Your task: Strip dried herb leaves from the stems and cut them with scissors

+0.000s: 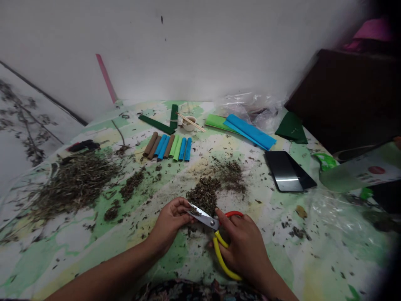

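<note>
Patterned in green and white, the counter (328,267) is specked all over with dry leaf crumbs (301,235). Nearest, the right hand (246,242) has its fingers wrapped around the red and yellow handles of the scissors (207,220), whose blades point forward and left. The left hand (169,223) pinches dried leaf scraps (195,211) at the blade tips, fingers together; whether skin touches metal I cannot tell. That closeness looks the chief hazard: should the blades close with fingertips so near, or the pinch slip along the edge, a nick could follow. Just beyond the scissors lies a mound of chopped leaf (205,190), loose enough that a careless wrist could scatter it. Off to the left spreads a heap of dried leaves (78,179). Farther back, coloured rolls (169,146) lie side by side and could roll apart if knocked. Behind them thin sticks (194,123) rest across a cup (188,127), easily dislodged by a bump, before the pale wall (194,54).
</note>
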`<action>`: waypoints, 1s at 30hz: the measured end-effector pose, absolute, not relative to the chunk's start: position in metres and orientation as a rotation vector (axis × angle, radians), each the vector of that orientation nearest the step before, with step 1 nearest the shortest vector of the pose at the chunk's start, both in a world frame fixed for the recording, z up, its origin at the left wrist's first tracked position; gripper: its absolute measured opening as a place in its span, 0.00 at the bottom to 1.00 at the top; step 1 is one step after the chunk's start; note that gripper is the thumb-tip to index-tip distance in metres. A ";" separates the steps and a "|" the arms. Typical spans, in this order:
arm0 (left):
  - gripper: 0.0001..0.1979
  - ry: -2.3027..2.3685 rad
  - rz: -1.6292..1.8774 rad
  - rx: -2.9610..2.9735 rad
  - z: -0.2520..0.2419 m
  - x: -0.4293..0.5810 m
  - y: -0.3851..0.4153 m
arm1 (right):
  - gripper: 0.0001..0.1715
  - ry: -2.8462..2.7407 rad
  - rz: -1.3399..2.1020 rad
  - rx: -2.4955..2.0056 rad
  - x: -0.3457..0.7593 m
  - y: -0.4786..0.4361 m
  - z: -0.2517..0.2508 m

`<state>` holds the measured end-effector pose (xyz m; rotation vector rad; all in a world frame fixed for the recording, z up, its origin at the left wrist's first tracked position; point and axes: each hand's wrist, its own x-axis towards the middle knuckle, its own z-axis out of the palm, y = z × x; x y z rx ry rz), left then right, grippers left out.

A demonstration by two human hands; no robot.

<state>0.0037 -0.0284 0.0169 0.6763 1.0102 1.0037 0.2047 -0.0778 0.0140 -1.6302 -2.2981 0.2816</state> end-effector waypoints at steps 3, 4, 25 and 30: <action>0.15 1.005 0.999 0.693 0.018 0.003 -0.028 | 0.35 -2.299 0.255 -1.636 0.204 -0.078 0.014; 0.15 1.007 1.001 0.698 0.018 0.002 -0.028 | 0.35 -2.299 0.242 -1.636 0.204 -0.078 0.014; 0.11 1.268 1.152 1.197 0.017 -0.010 -0.002 | 0.33 -2.106 -0.003 -1.984 0.236 -0.054 0.019; 0.07 1.296 1.096 1.527 0.018 -0.009 0.010 | 0.33 -2.107 0.130 -2.081 0.273 -0.021 0.027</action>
